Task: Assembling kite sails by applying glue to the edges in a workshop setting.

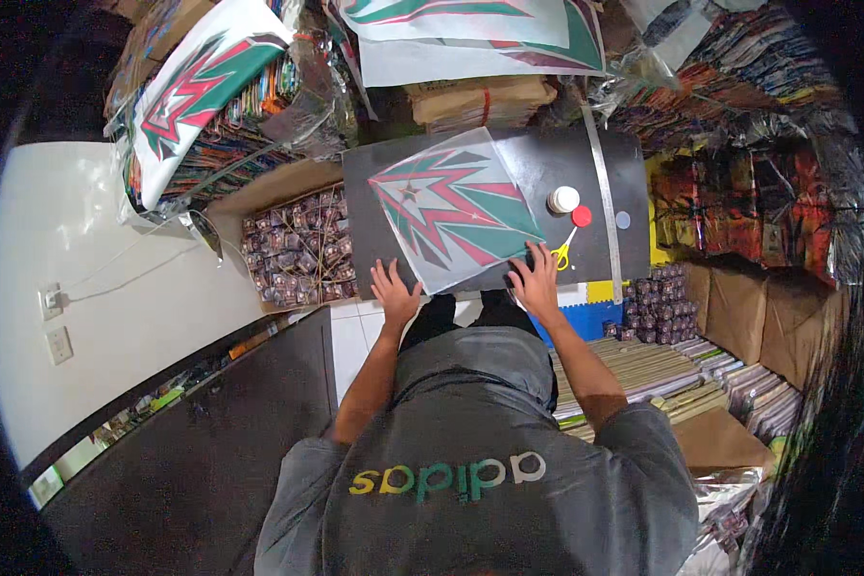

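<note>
Your left hand (394,288) lies flat with fingers spread on the near edge of the dark counter (538,163), just touching the lower left edge of a kite (456,206). Your right hand (538,278), fingers also spread, presses down on the kite's near right corner. The kite is a thin, glossy, diamond-shaped sheet, pale at the rim and printed with jagged bands of green, red and black. It lies flat in the middle of the counter, tilted, its long axis running from the far left down to the near right, one point toward your right hand.

Just right of the kite sit a round white tub (564,199), a red lid (582,216) and yellow-handled scissors (564,252), close by your right fingers. A long metal ruler (605,192) runs along the counter's right side. To the left, a cardboard box (298,245) holds small dark wrapped bundles. More printed kites (197,91) are stacked in crinkled clear plastic beyond the counter, beside bundles of brown paper (480,101).
</note>
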Motion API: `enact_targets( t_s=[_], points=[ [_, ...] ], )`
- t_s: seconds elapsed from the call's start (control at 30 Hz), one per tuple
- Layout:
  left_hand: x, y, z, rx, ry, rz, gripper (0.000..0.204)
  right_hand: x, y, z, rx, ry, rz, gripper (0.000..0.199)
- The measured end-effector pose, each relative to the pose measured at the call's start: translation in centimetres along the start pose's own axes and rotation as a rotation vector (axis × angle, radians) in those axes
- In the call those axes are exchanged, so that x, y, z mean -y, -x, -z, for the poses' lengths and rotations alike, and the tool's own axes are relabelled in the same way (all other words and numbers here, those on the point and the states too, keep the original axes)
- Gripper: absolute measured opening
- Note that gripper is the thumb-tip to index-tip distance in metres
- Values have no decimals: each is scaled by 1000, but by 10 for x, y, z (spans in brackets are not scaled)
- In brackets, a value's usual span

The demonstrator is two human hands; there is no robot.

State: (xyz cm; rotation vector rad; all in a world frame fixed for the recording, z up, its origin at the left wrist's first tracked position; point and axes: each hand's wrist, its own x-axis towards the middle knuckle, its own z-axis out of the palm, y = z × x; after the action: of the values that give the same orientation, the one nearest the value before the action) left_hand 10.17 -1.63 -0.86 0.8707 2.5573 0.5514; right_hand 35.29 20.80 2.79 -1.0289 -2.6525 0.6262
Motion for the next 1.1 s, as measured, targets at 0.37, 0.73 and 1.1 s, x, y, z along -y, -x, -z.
enact_targets(
  t_s=[0.37,0.73,1.1],
  points=[
    [5,-1,-5,0,-11,2,93,24,-2,-10,33,-17,36,33],
    [5,0,-3,13,-5,7,94,23,-3,-21,-13,-73,-4,24],
    [6,-2,-6,4,-8,18,94,31,-13,-21,-49,-85,-43,17]
  ],
)
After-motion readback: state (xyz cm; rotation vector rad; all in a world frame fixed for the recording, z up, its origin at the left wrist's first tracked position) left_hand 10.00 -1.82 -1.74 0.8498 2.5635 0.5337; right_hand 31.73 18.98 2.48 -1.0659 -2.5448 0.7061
